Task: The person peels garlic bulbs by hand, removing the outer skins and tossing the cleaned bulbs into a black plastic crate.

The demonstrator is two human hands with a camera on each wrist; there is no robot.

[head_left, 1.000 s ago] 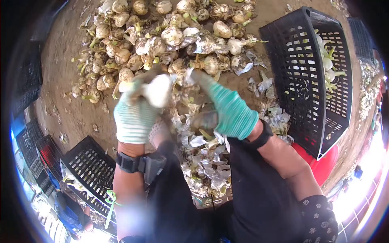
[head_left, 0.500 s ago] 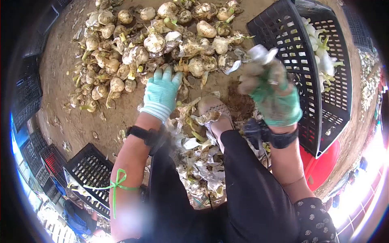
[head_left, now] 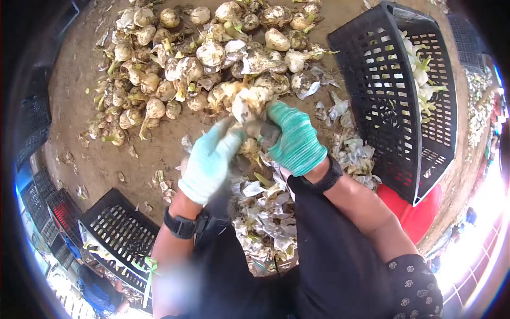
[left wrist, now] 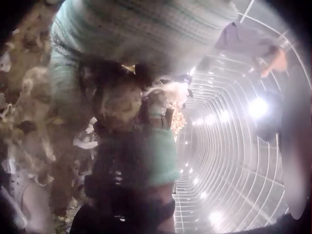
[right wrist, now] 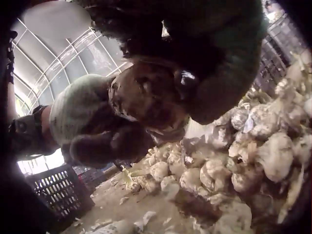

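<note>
A garlic bulb [head_left: 249, 103] with soil-stained skin is held between both gloved hands, just in front of the pile. My left hand [head_left: 211, 159], in a pale green striped glove, grips the bulb from the left with curled fingers. From the right, my right hand [head_left: 294, 139] in a darker green glove has its dirty fingertips around the same bulb. The right wrist view shows the bulb [right wrist: 144, 95] close up, brown and smeared, between the two gloves. In the left wrist view the bulb [left wrist: 119, 107] is dim, partly hidden by the glove above.
Beyond the hands spreads a pile of unpeeled garlic bulbs [head_left: 210, 53]. A tilted black crate [head_left: 372, 95] at right contains white trimmed bulbs [head_left: 419, 74], with a red tub [head_left: 419, 212] under it. Another black crate [head_left: 119, 223] stands at left. Papery peelings [head_left: 265, 218] lie between the legs.
A white peeled bulb went from the left hand to the right hand, which carried it toward the right crate while the left reached into the pile. Both hands have since met at a dirty bulb.
</note>
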